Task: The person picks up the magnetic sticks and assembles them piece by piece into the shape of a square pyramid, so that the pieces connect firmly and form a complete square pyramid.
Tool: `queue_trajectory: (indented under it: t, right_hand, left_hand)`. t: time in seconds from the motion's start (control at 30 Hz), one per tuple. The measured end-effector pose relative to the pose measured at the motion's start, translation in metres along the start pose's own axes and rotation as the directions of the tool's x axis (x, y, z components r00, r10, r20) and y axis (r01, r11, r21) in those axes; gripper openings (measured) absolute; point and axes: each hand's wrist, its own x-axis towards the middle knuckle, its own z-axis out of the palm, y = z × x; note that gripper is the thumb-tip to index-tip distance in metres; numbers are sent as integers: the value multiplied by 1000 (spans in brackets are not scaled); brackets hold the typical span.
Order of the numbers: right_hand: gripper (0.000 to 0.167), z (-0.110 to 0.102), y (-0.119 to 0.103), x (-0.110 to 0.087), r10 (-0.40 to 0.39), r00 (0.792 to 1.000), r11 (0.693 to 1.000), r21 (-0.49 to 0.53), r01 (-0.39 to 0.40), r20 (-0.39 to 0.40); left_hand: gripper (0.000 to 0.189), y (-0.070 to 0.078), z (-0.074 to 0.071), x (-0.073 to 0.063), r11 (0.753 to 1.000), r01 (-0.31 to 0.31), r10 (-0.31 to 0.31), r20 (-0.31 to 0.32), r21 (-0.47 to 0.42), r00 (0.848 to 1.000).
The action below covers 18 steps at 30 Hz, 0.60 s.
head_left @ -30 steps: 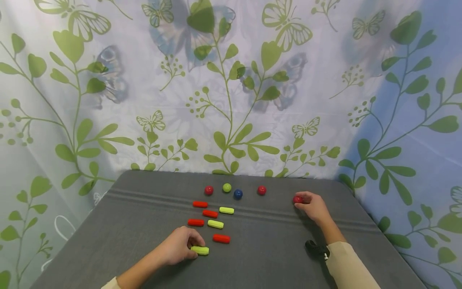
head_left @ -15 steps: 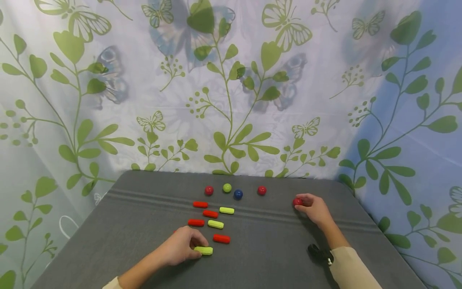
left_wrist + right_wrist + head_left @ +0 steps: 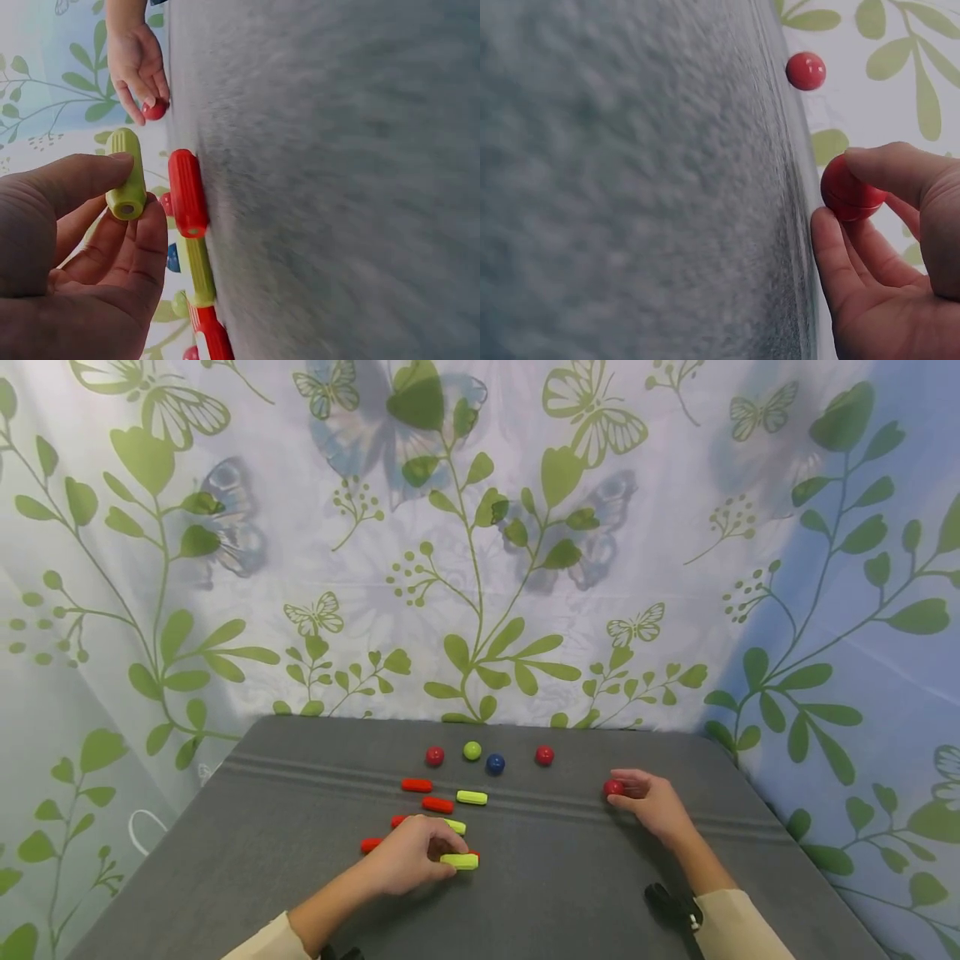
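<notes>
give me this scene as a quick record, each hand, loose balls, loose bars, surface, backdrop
left hand: pinches a ribbed lime-green bar, held above the surface
right hand: pinches a red ball
loose balls, left to right in head view: first red ball, lime ball, blue ball, second red ball
loose bars: five red bars, two lime bars; some partly hidden
surface: gray table
backdrop: leaf-and-butterfly curtain

Right hand (image 3: 889, 270), 4 o'clock, is pinching a red ball (image 3: 847, 187) at 3 o'clock. Second red ball (image 3: 806, 71) is sitting apart at 1 o'clock. Grey surface (image 3: 630, 180) is filling 9 o'clock; leaf-print cloth (image 3: 862, 101) is showing at 2.
</notes>
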Motion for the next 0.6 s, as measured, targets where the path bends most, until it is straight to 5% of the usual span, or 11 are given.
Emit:
queue_trajectory:
  t: [0.6]
  right_hand:
    - [42, 22, -24, -19, 15, 994, 999, 37, -19, 107]
  left_hand:
    - [19, 15, 19, 60, 1000, -1, 1, -40, 21, 999]
